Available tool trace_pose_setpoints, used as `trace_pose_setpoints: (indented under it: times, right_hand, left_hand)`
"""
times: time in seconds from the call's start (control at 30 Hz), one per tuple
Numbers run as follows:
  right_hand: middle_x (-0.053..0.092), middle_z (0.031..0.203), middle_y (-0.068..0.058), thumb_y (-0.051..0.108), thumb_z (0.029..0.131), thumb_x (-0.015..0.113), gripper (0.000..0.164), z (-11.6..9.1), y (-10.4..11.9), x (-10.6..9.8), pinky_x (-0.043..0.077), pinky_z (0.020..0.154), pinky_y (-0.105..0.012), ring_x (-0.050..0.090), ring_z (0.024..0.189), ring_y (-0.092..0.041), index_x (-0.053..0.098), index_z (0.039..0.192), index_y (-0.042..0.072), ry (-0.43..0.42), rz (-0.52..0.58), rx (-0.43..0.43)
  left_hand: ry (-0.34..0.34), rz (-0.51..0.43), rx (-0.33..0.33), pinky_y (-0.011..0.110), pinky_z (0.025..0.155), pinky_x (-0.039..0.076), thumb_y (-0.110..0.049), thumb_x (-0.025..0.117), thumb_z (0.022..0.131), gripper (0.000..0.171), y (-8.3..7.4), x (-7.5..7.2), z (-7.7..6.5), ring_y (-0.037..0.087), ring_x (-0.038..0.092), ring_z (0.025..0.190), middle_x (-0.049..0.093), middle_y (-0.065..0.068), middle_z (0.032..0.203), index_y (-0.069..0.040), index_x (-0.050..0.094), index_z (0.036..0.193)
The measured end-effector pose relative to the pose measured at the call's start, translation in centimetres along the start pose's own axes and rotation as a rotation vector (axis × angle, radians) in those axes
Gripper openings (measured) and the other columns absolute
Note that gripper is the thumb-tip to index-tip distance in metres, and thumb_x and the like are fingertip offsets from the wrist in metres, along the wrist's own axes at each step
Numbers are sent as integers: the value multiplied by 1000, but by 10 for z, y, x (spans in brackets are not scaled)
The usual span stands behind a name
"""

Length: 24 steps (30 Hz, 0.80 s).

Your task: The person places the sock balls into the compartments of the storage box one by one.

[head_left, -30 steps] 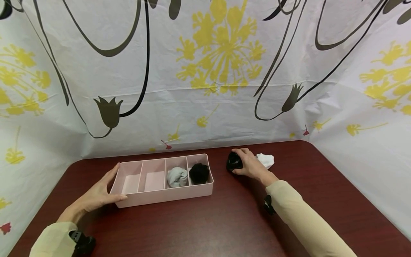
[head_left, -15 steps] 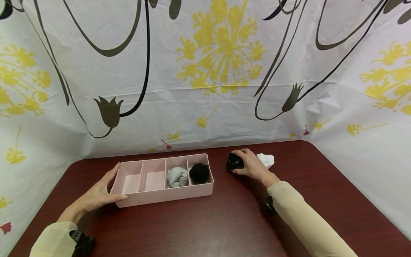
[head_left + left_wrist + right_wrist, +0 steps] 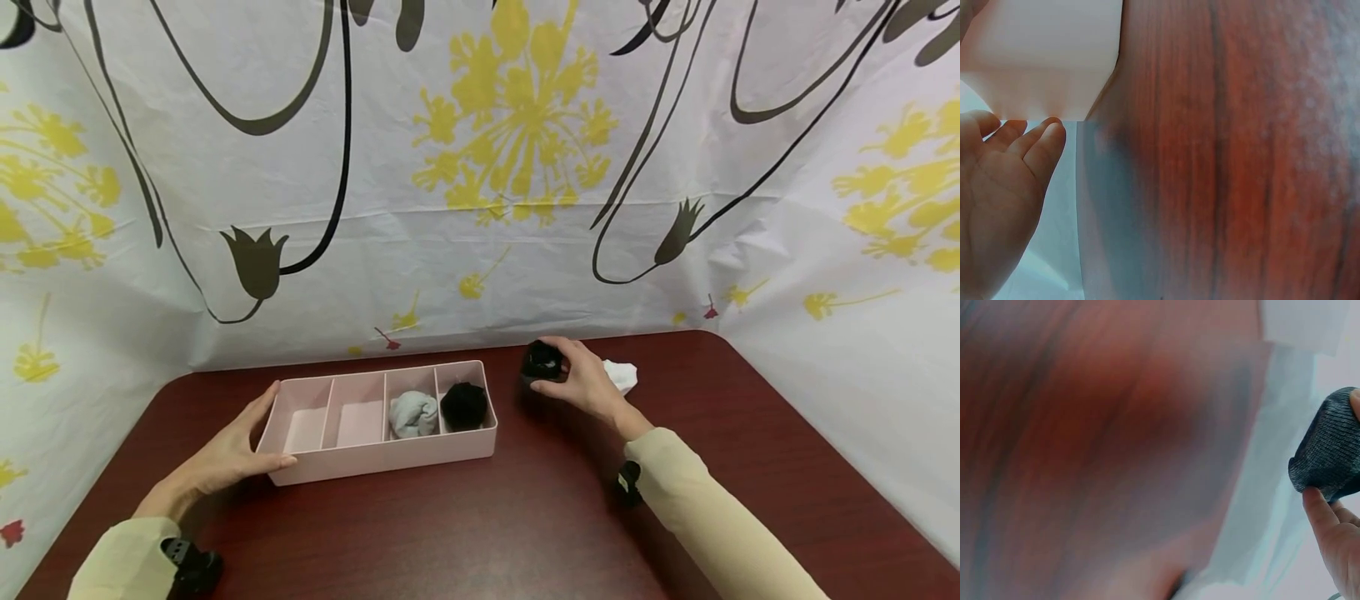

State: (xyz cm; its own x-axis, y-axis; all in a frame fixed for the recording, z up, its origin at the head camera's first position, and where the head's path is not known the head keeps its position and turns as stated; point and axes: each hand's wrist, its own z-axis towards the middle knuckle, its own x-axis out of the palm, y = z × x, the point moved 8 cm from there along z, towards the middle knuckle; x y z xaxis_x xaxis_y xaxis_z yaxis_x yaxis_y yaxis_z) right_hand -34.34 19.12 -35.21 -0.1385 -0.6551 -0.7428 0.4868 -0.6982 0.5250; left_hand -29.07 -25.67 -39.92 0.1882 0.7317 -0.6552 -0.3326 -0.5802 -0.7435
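A pale pink divided box (image 3: pixel 375 462) lies on the table. My left hand (image 3: pixel 210 462) grips its left end, thumb on the front wall; the left wrist view shows several fingers (image 3: pixel 1044 153) against the end wall. One compartment holds a grey balled sock (image 3: pixel 413 414), and the rightmost holds a fuzzy black ball (image 3: pixel 465 407). To the right of the box, my right hand (image 3: pixel 588 385) holds a dark balled sock (image 3: pixel 542 360) between thumb and fingers, above the table. Its ribbed knit shows in the right wrist view. The box's two left compartments have nothing in them.
A white crumpled cloth item (image 3: pixel 622 376) lies behind my right hand, partly hidden by it. The dark red wooden table (image 3: pixel 480 533) ends at a hanging white sheet (image 3: pixel 450 292) with yellow flower prints, which stands close behind and on both sides.
My right hand has lifted the dark balled sock off the table and shifted it slightly left. The left hand and the box stay in place.
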Motion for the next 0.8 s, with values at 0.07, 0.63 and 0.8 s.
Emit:
trace_pose_setpoints:
  times: [0.07, 0.63, 0.8]
  right_hand:
    - [55, 122, -18, 17, 73, 81, 67, 3, 12, 0, 51, 84, -40, 58, 105, -30, 50, 131, 5, -10, 102, 3]
    - [51, 131, -17, 3, 70, 81, 71, 27, 119, 34, 50, 88, -37, 59, 109, -30, 49, 133, 4, 84, 484, -76]
    - [50, 131, -12, 6, 71, 81, 71, 30, 137, 52, 51, 86, -32, 59, 109, -27, 49, 134, 10, 130, 458, -95]
  left_hand:
    - [1, 2, -4, 70, 96, 18, -19, 77, 72, 111, 0, 0, 0, 51, 13, 133, 9, 32, 151, -16, 1, 153]
    - [-7, 16, -27, 71, 95, 20, -22, 78, 71, 112, 1, -2, -2, 49, 16, 133, 10, 30, 151, -13, 2, 153]
    - [-9, 24, -32, 71, 95, 21, -23, 79, 71, 112, 1, -1, -1, 49, 17, 132, 11, 31, 151, -11, 2, 153]
